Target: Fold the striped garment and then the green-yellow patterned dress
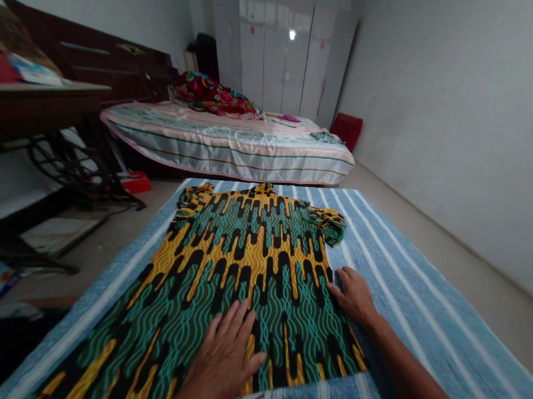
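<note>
A short-sleeved shirt with a black, yellow and green wavy pattern lies spread out, its collar at the far end. Under it is a blue and white striped cloth covering a flat surface. My left hand rests flat on the lower middle of the shirt, fingers stretched forward. At the shirt's right side edge, my right hand touches the fabric with fingertips and thumb apart. Neither hand grips anything that I can see.
Beyond the cloth stands a bed with a red floral blanket. On the left is a sewing-machine table with an iron treadle base. White wardrobes line the back wall. A red box sits on the floor.
</note>
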`<state>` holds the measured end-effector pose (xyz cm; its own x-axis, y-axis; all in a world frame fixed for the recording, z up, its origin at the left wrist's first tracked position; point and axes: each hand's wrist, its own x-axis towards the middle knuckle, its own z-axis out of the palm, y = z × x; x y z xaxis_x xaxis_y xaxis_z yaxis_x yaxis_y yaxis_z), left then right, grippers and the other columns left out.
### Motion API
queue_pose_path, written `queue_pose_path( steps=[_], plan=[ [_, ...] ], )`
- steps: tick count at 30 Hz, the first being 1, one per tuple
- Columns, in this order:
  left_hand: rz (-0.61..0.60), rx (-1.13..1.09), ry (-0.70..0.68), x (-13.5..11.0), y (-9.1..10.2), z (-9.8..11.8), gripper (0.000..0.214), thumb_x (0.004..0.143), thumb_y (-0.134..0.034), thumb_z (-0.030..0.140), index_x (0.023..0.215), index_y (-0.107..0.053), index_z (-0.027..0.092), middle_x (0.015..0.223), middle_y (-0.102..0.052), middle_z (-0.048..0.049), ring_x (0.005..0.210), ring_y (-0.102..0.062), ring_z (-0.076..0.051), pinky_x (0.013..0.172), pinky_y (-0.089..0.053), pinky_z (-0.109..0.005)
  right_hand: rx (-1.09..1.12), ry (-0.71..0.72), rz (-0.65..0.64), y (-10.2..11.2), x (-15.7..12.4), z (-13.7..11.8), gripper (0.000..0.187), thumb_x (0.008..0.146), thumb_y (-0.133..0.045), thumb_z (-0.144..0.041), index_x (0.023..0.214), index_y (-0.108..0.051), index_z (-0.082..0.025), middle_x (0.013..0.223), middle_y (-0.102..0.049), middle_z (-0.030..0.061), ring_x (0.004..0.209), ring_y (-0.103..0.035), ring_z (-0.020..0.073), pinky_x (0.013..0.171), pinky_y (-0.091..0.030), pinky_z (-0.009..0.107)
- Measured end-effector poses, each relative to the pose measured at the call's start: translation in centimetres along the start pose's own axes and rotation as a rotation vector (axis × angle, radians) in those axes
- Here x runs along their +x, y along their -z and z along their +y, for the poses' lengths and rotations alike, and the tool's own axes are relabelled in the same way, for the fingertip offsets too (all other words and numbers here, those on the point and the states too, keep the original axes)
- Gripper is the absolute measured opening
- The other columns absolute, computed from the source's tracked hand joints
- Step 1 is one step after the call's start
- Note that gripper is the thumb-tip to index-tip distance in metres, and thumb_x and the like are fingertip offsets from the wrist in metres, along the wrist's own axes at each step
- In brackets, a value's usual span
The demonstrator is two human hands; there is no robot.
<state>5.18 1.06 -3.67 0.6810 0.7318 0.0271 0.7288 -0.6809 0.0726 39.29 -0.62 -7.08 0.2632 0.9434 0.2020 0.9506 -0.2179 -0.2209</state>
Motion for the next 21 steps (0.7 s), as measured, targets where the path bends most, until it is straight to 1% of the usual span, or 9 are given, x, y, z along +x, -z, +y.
queue_pose_path(
  steps=[2,6,8,10,12,15,19,21],
  plan=[
    [-0.014,-0.003,0.006,0.1,0.1,0.0,0.063,0.089,-0.037,0.051,0.141,-0.037,0.015,0.152,-0.025,-0.0099,0.141,-0.019,-0.027,0.113,-0.02,-0.049,-0.01,-0.019,-0.003,0.0,-0.6,0.1,0.045,0.092,-0.04,-0.046,0.122,-0.053,-0.015,0.132,-0.048,0.0157,0.121,-0.043,0.0286,0.098,-0.033,0.04],
    [-0.044,-0.013,0.023,0.2,0.5,0.2,0.064,0.089,-0.036,0.051,0.142,-0.035,0.014,0.152,-0.024,-0.0097,0.141,-0.019,-0.027,0.113,-0.02,-0.051,0.0,-0.023,-0.006,0.6,-1.0,-0.1,0.042,0.094,-0.035,-0.044,0.119,-0.055,-0.017,0.126,-0.052,0.0136,0.115,-0.048,0.0248,0.095,-0.036,0.035],
    [-0.057,-0.018,0.024,0.2,0.7,0.4,0.064,0.09,-0.035,0.052,0.141,-0.036,0.013,0.152,-0.023,-0.0095,0.141,-0.018,-0.027,0.113,-0.019,-0.051,0.005,-0.008,-0.009,0.8,-1.4,-0.5,0.045,0.093,-0.036,-0.047,0.121,-0.054,-0.016,0.126,-0.052,0.0134,0.115,-0.049,0.0243,0.095,-0.037,0.033],
    [-0.061,-0.02,0.023,0.2,0.7,0.4,0.065,0.09,-0.034,0.052,0.141,-0.036,0.013,0.152,-0.021,-0.0093,0.141,-0.017,-0.027,0.113,-0.019,-0.05,-0.002,0.011,-0.011,0.8,-2.0,-0.9,0.048,0.091,-0.041,-0.049,0.123,-0.053,-0.016,0.129,-0.05,0.0138,0.118,-0.047,0.0258,0.097,-0.035,0.035],
    [-0.049,-0.024,0.018,0.1,0.6,0.4,0.065,0.09,-0.035,0.053,0.141,-0.037,0.013,0.152,-0.021,-0.0093,0.141,-0.017,-0.027,0.114,-0.018,-0.05,-0.017,0.01,-0.004,0.6,-2.5,-1.0,0.046,0.09,-0.043,-0.047,0.123,-0.053,-0.016,0.132,-0.048,0.0142,0.121,-0.044,0.0271,0.1,-0.033,0.038],
    [-0.021,-0.032,0.011,0.1,0.4,0.3,0.064,0.089,-0.036,0.053,0.14,-0.037,0.014,0.152,-0.022,-0.0101,0.141,-0.017,-0.027,0.113,-0.019,-0.051,-0.021,-0.023,0.002,0.5,-2.8,-1.0,0.041,0.092,-0.04,-0.04,0.122,-0.053,-0.015,0.132,-0.049,0.0138,0.123,-0.042,0.0263,0.101,-0.031,0.038],
    [-0.039,-0.045,0.019,0.0,0.2,0.2,0.064,0.089,-0.037,0.052,0.141,-0.036,0.014,0.153,-0.02,-0.0096,0.141,-0.016,-0.027,0.114,-0.018,-0.051,-0.011,-0.055,-0.015,0.7,-2.7,-1.1,0.037,0.092,-0.038,-0.034,0.121,-0.053,-0.017,0.125,-0.053,0.0123,0.115,-0.048,0.0245,0.097,-0.035,0.035],
    [-0.049,-0.051,0.022,0.0,0.2,0.2,0.064,0.089,-0.037,0.051,0.142,-0.035,0.015,0.153,-0.018,-0.0087,0.142,-0.014,-0.027,0.114,-0.017,-0.051,-0.012,-0.06,-0.005,0.8,-2.8,-1.4,0.038,0.091,-0.037,-0.034,0.122,-0.051,-0.017,0.124,-0.054,0.013,0.114,-0.049,0.0247,0.095,-0.037,0.035]
  ],
)
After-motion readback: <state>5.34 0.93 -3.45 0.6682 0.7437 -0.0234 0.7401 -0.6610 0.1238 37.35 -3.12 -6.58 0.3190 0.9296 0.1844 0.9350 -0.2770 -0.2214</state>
